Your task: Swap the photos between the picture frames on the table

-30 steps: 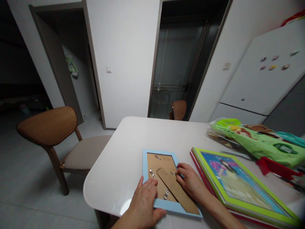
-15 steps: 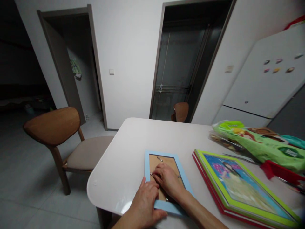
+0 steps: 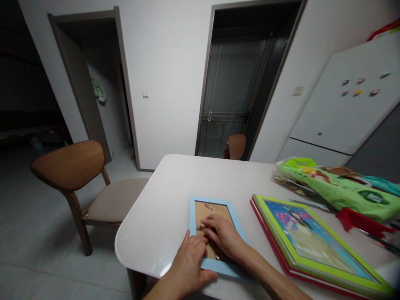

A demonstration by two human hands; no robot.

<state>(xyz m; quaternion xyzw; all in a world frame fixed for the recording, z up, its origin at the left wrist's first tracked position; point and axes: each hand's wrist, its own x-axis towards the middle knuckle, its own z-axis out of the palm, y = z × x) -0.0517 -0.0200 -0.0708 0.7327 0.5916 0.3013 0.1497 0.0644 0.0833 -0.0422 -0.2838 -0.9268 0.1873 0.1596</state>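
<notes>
A light-blue picture frame (image 3: 192,214) lies face down on the table, its brown backing board (image 3: 200,210) showing. My left hand (image 3: 190,260) grips the frame's lower left corner, thumb along the near edge and fingers over the left side. Bent over the board, my right hand (image 3: 223,235) has its fingertips at a small metal clip (image 3: 199,228) by the left inner edge; its thumb is largely hidden. A metal hanger (image 3: 208,206) sits near the top of the board. Another metal piece (image 3: 218,257) shows near the bottom, under the right wrist.
To the right, a green-rimmed frame (image 3: 312,241) with a picture of a figure in a pale dress lies on a red frame (image 3: 271,241). Beyond are a green package (image 3: 353,189) and a red-handled tool (image 3: 359,223). A wooden chair (image 3: 71,164) stands left of the white table (image 3: 150,216).
My right hand has shifted slightly, its fingers a little less bunched at the left clip, and now covers the right-side clip. My left hand keeps its hold. The view has turned slightly right.
</notes>
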